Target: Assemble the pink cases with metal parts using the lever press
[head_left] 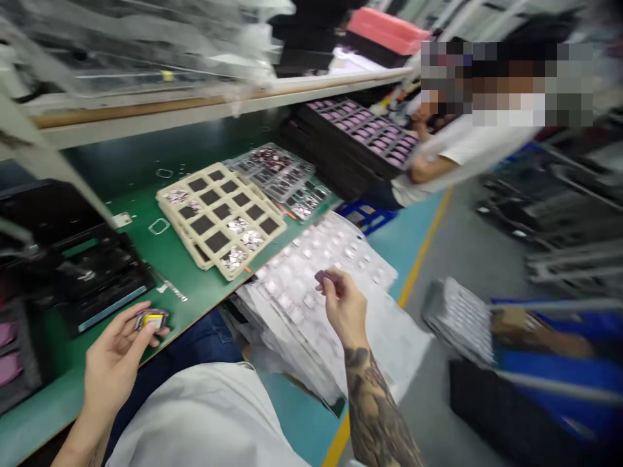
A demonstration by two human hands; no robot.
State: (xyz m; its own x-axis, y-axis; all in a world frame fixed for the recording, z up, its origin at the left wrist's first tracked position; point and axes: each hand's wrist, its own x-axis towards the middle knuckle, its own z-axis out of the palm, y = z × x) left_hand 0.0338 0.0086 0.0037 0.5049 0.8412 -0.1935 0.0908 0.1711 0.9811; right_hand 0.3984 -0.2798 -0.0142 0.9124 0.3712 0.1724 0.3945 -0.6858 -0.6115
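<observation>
Near the front edge of the green bench, my left hand [114, 357] grips a small purple-framed device [152, 320] with a yellow label on its face. Thumb and fingers of my right hand [344, 305] pinch a small dark purple piece [322, 277], its exact kind too small to tell. That hand is over a white tray [384, 311] with rows of small pockets, on a stack beside the bench. Between the hands, farther back, lies a cream compartment tray [202, 225] with dark squares and small shiny parts in some cells.
A black fixture [104, 279] stands at the left, with tweezers [170, 288] beside it. Clear plastic trays [277, 172] hold small parts behind. A co-worker [467, 146] is beside a black tray [363, 126] of pink pieces. A shelf [233, 97] overhangs the bench. Blue crates [549, 383] stand right.
</observation>
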